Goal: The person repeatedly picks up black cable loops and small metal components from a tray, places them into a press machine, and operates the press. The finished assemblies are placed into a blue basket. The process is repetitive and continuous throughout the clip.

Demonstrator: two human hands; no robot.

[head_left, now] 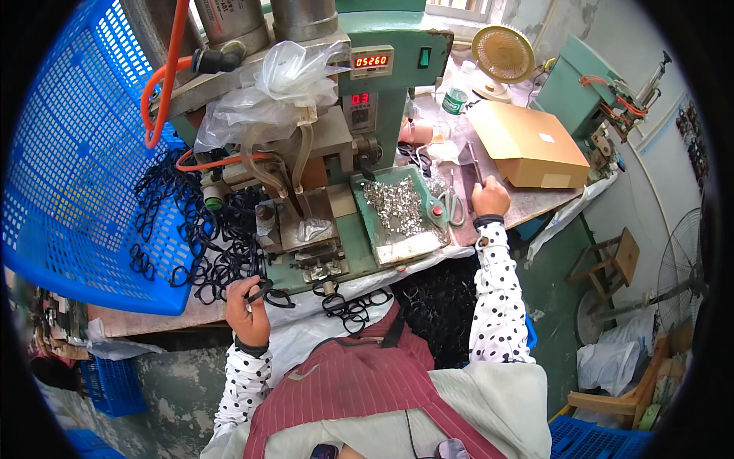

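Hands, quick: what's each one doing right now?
Left hand: closed on a black loop from the pile.
Right hand: closed around a thin dark tool; kind unclear.

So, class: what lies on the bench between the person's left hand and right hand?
In the head view, between the left hand holding black loops and the right hand lies a green tray of small silver parts.
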